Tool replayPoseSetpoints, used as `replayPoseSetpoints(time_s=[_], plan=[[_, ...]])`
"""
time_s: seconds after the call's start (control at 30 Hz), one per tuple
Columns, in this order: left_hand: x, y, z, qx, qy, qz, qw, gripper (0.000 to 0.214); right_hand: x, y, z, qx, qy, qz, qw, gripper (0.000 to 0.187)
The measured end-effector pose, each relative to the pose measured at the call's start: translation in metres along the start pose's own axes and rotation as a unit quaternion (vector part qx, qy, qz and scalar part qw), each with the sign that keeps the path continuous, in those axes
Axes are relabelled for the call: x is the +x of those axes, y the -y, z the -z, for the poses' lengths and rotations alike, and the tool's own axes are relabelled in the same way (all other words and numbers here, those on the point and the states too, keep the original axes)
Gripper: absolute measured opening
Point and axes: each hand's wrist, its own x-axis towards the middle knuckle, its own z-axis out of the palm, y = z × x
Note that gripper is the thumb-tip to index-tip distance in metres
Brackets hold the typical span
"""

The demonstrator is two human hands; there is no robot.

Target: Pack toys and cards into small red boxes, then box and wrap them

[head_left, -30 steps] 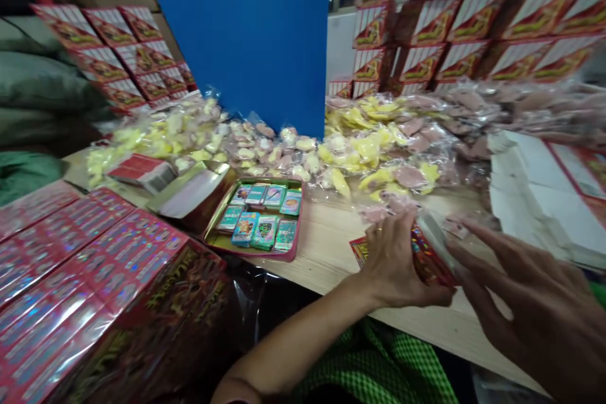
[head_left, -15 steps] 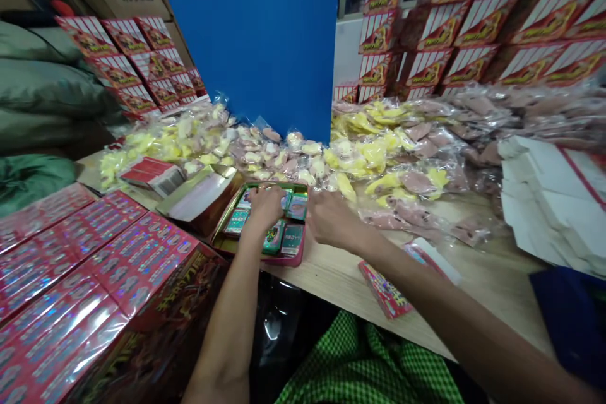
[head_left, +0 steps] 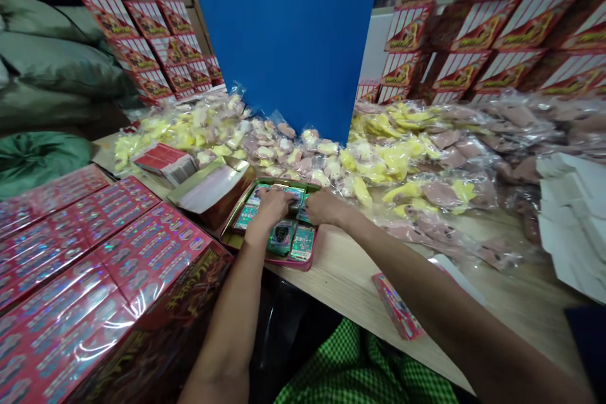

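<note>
No longer holding the red box (head_left: 396, 307), now down on the tabletop (head_left: 338, 268), near right. Onto the card packs (head_left: 303, 243) in the tin (head_left: 308, 263), left of centre: curling left hand (head_left: 274, 206) over some, bunching right hand (head_left: 324, 207) at the far right corner. Can't tell if gripping.

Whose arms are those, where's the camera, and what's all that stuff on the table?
No robot here! Those are a person's own bare left hand and right hand. The camera is worn on the person's head, looking forward and down. Both hands reach to a shallow tray with small card stacks inside; whether the fingers hold one is hard to tell. On the table there's also a red packet near the right forearm, and a heap of plastic-wrapped things behind.
</note>
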Motion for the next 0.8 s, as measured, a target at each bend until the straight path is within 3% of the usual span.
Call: replayPoseSetpoints(time_s=[0.23,0.37,0.53,0.63,0.67,0.73,0.8], plan=[[-0.003,-0.014,0.0,0.004,-0.04,0.009,0.999,0.032,-0.011,0.011,-0.011,0.014,-0.092,-0.01,0.996,0.021],[-0.005,-0.015,0.003,0.01,-0.057,0.023,0.998,0.022,-0.032,0.011,-0.003,0.012,-0.179,-0.058,0.982,0.031],[-0.024,-0.028,0.032,0.006,-0.169,0.061,0.984,0.039,-0.095,-0.024,0.006,0.016,-0.237,-0.195,0.952,0.031],[-0.057,-0.064,0.035,-0.019,-0.218,-0.005,0.976,0.04,-0.143,-0.05,-0.007,0.013,-0.282,-0.264,0.922,0.026],[-0.07,-0.08,0.029,-0.034,-0.205,-0.061,0.976,0.037,-0.158,-0.056,-0.013,0.011,-0.308,-0.277,0.91,0.024],[-0.092,-0.11,0.009,-0.06,-0.12,-0.149,0.98,0.03,-0.184,-0.063,-0.027,0.013,-0.36,-0.281,0.89,0.023],[-0.107,-0.132,-0.015,-0.073,-0.029,-0.161,0.984,0.024,-0.204,-0.065,-0.042,0.022,-0.387,-0.268,0.882,0.022]])
